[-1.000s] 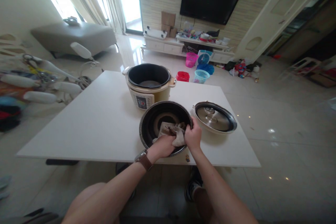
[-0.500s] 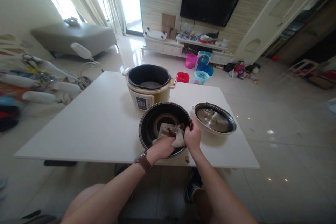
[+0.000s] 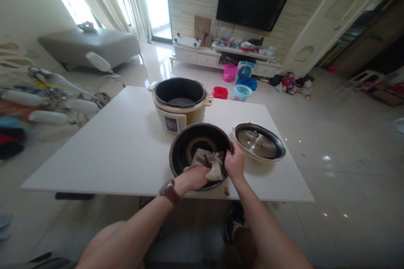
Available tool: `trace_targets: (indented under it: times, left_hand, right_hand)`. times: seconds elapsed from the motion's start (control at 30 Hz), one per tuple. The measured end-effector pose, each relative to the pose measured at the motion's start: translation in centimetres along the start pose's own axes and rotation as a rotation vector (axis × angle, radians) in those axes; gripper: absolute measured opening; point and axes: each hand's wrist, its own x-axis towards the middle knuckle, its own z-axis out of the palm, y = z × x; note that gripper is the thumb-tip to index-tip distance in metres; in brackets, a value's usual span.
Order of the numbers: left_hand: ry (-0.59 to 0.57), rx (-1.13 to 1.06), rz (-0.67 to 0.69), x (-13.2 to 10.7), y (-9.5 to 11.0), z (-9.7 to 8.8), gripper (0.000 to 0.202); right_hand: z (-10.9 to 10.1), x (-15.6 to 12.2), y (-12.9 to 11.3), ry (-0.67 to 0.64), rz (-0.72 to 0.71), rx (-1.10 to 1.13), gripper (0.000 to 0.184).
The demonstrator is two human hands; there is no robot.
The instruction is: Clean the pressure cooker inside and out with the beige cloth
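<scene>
A black inner pot (image 3: pixel 184 143) stands near the front edge of the white table (image 3: pixel 120 143). My left hand (image 3: pixel 192 177) is inside the pot, closed on a crumpled grey-brown cloth (image 3: pixel 210 162) pressed against the pot's near wall. My right hand (image 3: pixel 235 163) grips the pot's right rim, fingers curled over it. A brown watch sits on my left wrist.
A beige cooker body (image 3: pixel 178 105) stands open behind the pot. A steel lid (image 3: pixel 259 141) lies to the right on the table. A cluttered rack (image 3: pixel 47 96) is to the left. Baskets (image 3: pixel 241 91) and a TV cabinet (image 3: pixel 221 56) lie beyond on the tiled floor.
My left hand and the cloth have shifted slightly inside the pot. The right hand stays on the rim.
</scene>
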Motion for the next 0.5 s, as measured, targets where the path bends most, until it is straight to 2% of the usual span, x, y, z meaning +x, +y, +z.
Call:
trace_targets:
  times: [0.1,0.3,0.5]
  left_hand:
    - [-0.016,-0.008,-0.012,-0.2,0.4,-0.1,0.031]
    - [0.029,0.098,0.022,0.0,0.8,0.2,0.028]
    - [0.034,0.136,0.029,0.2,0.8,0.9,0.031]
  right_hand:
    - [-1.0,0.7,-0.2,-0.018,-0.052,-0.031,0.044]
    - [-3.2,1.7,-0.8,-0.049,-0.18,-0.073,0.044]
    - [-3.5,1.8,-0.9,-0.041,-0.157,-0.058,0.041]
